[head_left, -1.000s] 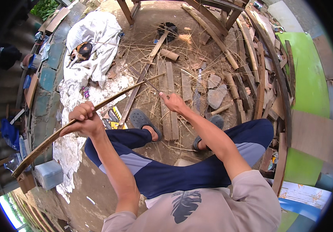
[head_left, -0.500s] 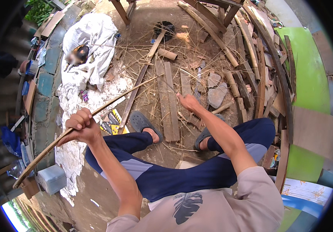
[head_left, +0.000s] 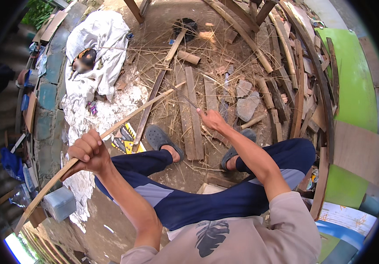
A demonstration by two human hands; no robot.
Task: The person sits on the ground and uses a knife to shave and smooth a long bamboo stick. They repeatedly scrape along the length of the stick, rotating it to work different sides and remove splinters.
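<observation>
A long, split bamboo strip [head_left: 136,113] slants from the lower left up toward the middle. My left hand [head_left: 88,152] is closed around it, partway along its length. Closed on a thin, dark-bladed knife [head_left: 185,97], my right hand [head_left: 211,119] is to the right, in front of my knees. The knife's blade reaches up and left, crossing the strip near its far tip; whether they touch is hard to tell. Its handle is mostly hidden in the fingers. Thin shavings and straw-like strips [head_left: 154,66] litter the ground beyond.
Flat boards [head_left: 190,127] lie between my grey clogs [head_left: 158,138]. A white cloth [head_left: 106,35] is spread at the far left, beside a block wall [head_left: 48,94]. Stones [head_left: 247,108] and stacked timber [head_left: 297,97] line the right. Wooden legs [head_left: 134,11] stand at the back.
The strip's far tip has moved a little right and up. My right hand and the knife have shifted slightly left, and the blade now reaches farther across the strip.
</observation>
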